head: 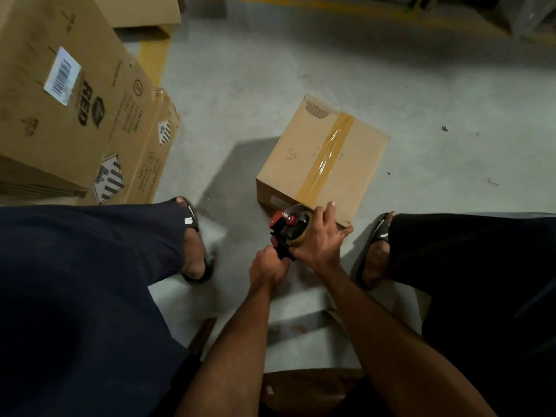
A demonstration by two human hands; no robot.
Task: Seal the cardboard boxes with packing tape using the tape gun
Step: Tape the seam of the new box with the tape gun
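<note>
A small cardboard box (294, 164) sits on the concrete floor between my feet, with a strip of brown packing tape (328, 155) running along its top seam toward me. The red and black tape gun (285, 228) is at the box's near edge. My left hand (269, 267) grips the gun's handle from below. My right hand (320, 239) lies over the tape roll, fingers curled round it, fingertips touching the box's near edge.
Large printed cardboard boxes (69, 94) are stacked at the left, one bearing a barcode label. My sandalled feet (195, 245) flank the small box. Flattened cardboard (301, 386) lies under me. A yellow floor line (153, 58) runs at the back left.
</note>
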